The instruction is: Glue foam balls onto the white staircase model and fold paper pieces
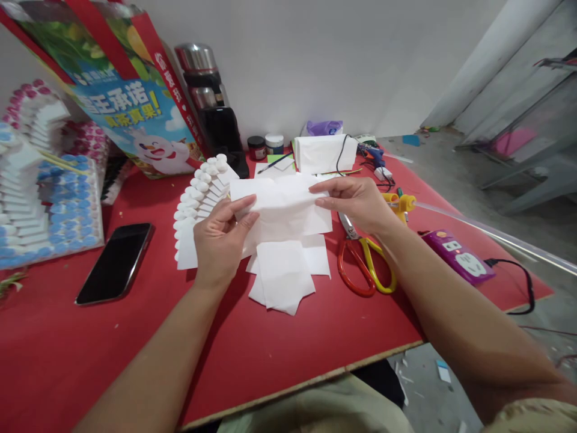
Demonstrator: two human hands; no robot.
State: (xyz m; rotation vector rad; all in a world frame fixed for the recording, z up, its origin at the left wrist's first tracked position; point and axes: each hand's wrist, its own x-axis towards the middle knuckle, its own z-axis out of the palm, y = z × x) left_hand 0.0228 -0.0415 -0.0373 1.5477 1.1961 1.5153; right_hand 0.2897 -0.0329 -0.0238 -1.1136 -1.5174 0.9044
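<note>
both hands [288,222] on tissue sheet [282,207]

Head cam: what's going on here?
A person holds a white paper sheet stretched between both hands above a red table. The left hand pinches its left edge and the right hand pinches its upper right edge. A loose pile of sheets lies on the table just below. Scissors lie to the right of the pile, and a phone lies face up to the left.
</note>
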